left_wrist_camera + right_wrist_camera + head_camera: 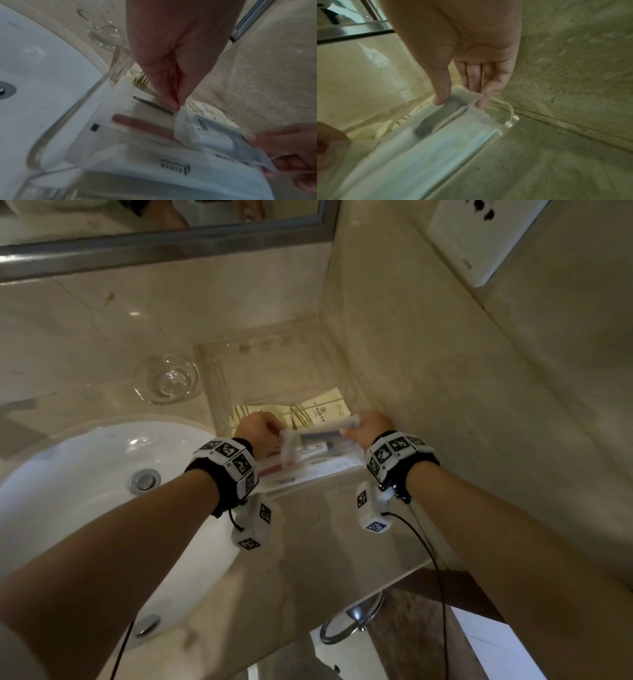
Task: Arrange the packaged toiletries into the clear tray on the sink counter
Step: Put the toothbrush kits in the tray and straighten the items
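Note:
A clear tray (pixel 219 392) sits in the counter's back right corner, against the wall. Cream and gold packets (pixel 322 409) lie in its far part. White packets (pixel 308 470), one showing a pink stick (pixel 142 125), lie along its near side. Just above these, both hands hold a translucent white packet (pixel 318 440) with a dark item inside. My left hand (pixel 278 433) pinches its left end (pixel 180 108) between thumb and fingers. My right hand (pixel 350 433) pinches its right end (pixel 464 100) between thumb and fingertips, near the tray corner (pixel 510 121).
A small clear glass dish (pixel 166 380) stands left of the tray. The white sink basin (pixel 85 491) with its drain (pixel 145 479) fills the left. The tiled wall (pixel 445 371) runs close along the tray's right side. Bare counter (pixel 325 542) lies in front.

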`<state>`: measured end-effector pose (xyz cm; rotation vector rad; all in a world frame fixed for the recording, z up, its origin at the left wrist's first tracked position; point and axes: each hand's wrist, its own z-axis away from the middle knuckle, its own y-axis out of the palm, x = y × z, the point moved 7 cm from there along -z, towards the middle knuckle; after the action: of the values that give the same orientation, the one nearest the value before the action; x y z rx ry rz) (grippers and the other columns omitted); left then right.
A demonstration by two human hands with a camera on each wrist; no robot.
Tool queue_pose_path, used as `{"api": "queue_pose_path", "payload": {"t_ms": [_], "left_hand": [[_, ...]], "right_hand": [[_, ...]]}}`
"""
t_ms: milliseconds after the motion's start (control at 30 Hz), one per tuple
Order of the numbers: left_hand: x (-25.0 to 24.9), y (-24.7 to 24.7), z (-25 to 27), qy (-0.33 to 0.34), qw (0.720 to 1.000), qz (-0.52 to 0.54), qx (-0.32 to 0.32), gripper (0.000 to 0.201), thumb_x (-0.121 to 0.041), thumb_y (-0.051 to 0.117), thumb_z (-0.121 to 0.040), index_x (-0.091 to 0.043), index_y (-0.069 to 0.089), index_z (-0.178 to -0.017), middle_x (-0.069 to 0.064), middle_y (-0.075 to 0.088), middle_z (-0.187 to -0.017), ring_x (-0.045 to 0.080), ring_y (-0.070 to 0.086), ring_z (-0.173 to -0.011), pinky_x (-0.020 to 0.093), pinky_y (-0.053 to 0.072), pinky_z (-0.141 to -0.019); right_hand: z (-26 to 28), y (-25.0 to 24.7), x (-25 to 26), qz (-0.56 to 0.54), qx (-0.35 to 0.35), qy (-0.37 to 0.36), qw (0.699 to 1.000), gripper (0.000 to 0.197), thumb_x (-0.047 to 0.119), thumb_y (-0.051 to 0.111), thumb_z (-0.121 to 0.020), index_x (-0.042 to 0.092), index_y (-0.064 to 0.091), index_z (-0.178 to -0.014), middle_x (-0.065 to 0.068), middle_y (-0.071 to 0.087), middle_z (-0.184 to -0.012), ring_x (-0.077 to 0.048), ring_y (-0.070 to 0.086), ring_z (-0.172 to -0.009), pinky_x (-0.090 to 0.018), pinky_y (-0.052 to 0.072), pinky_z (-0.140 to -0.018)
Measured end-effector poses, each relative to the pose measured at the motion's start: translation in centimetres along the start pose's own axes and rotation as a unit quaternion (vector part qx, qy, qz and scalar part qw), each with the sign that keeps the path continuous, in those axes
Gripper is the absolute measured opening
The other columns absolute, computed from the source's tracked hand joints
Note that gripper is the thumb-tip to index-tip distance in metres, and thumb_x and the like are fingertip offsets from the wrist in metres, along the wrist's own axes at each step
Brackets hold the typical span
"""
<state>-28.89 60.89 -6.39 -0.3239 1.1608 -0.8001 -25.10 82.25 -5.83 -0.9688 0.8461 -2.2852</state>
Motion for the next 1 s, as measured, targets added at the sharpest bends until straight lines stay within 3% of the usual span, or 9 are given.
{"api": "queue_pose_path", "payload": {"t_ms": [100,200,300,400,500,633,733,933,1000], "left_hand": [[0.4,-0.2,-0.2,-0.008,1.0,-0.007,-0.002,0.03,0.0,0.058,-0.079,-0.023,0.054,-0.061,0.003,0.058,-0.085,0.015,0.052,-0.084,0.019,0.038,-0.074],[0.5,-0.4,-0.2,-0.01,1.0,0.012,0.003,0.034,0.002,0.058,-0.079,-0.025,0.052,-0.058,0.004,0.058,-0.083,0.017,0.053,-0.084,0.021,0.042,-0.075],[0.8,-0.6,-0.1,-0.02,0.999,0.047,0.004,0.032,0.003,0.058,-0.08,-0.021,0.055,-0.059,0.002,0.058,-0.07,0.021,0.057,-0.077,0.021,0.052,-0.063],[0.5,-2.1,0.2,0.002,0.998,0.038,-0.05,0.014,-0.003,0.059,-0.081,-0.014,0.062,-0.073,0.002,0.061,-0.075,0.023,0.06,-0.079,0.03,0.054,-0.078],[0.2,-3.3,0.5,0.033,0.996,-0.026,-0.082,0.012,-0.008,0.056,-0.083,-0.014,0.067,-0.086,0.003,0.064,-0.092,0.022,0.06,-0.092,0.031,0.048,-0.084],[0.3,-3.4,0.9,0.051,0.991,-0.11,-0.053,0.023,-0.013,0.05,-0.088,-0.018,0.071,-0.095,0.004,0.067,-0.115,0.023,0.061,-0.106,0.032,0.048,-0.094],[-0.1,-2.9,1.5,0.086,0.978,-0.189,-0.019,0.031,-0.012,0.044,-0.091,-0.018,0.068,-0.109,0.002,0.062,-0.126,0.023,0.057,-0.115,0.031,0.045,-0.097],[-0.2,-2.1,1.8,0.093,0.954,-0.283,0.021,0.039,-0.013,0.04,-0.093,-0.019,0.055,-0.129,0.005,0.053,-0.137,0.026,0.051,-0.123,0.034,0.042,-0.101],[-0.8,-1.9,2.0,0.119,0.95,-0.288,0.023,0.04,-0.012,0.039,-0.093,-0.019,0.053,-0.13,0.005,0.052,-0.138,0.026,0.051,-0.124,0.035,0.042,-0.1]], "right_hand": [[-0.4,0.2,0.1,0.032,-0.003,-0.009,0.999,0.05,0.034,0.068,-0.081,0.01,0.056,-0.123,-0.009,0.066,-0.116,-0.028,0.063,-0.102,-0.035,0.052,-0.085],[-0.2,0.1,0.4,0.058,-0.012,-0.007,0.998,0.05,0.034,0.068,-0.082,0.007,0.056,-0.122,-0.009,0.065,-0.117,-0.028,0.063,-0.102,-0.033,0.051,-0.08],[0.0,-0.1,0.9,0.108,-0.027,-0.006,0.994,0.049,0.033,0.066,-0.084,0.004,0.054,-0.121,-0.011,0.064,-0.118,-0.029,0.062,-0.105,-0.029,0.044,-0.072],[0.8,-0.4,1.7,0.158,-0.051,-0.023,0.986,0.056,0.033,0.068,-0.083,0.007,0.046,-0.128,-0.012,0.056,-0.127,-0.029,0.056,-0.114,-0.033,0.045,-0.08],[1.4,-0.5,3.2,0.184,-0.088,-0.124,0.971,0.054,0.024,0.069,-0.082,0.012,0.043,-0.128,-0.01,0.045,-0.132,-0.027,0.046,-0.121,-0.037,0.043,-0.094],[2.1,1.7,4.9,0.266,0.005,-0.267,0.926,0.032,0.02,0.062,-0.085,0.016,0.056,-0.116,-0.002,0.049,-0.128,-0.022,0.047,-0.118,-0.037,0.042,-0.102],[2.1,2.5,4.7,0.299,0.049,-0.273,0.913,0.033,0.023,0.059,-0.088,0.017,0.055,-0.121,-0.001,0.047,-0.13,-0.021,0.049,-0.115,-0.039,0.045,-0.1],[1.8,2.4,4.7,0.336,0.047,-0.26,0.904,0.029,0.025,0.054,-0.09,0.015,0.058,-0.117,-0.003,0.051,-0.123,-0.021,0.055,-0.105,-0.038,0.05,-0.093],[2.0,2.1,5.1,0.337,0.032,-0.282,0.898,0.03,0.025,0.052,-0.092,0.015,0.057,-0.12,-0.003,0.053,-0.125,-0.022,0.054,-0.109,-0.037,0.047,-0.095]]}}
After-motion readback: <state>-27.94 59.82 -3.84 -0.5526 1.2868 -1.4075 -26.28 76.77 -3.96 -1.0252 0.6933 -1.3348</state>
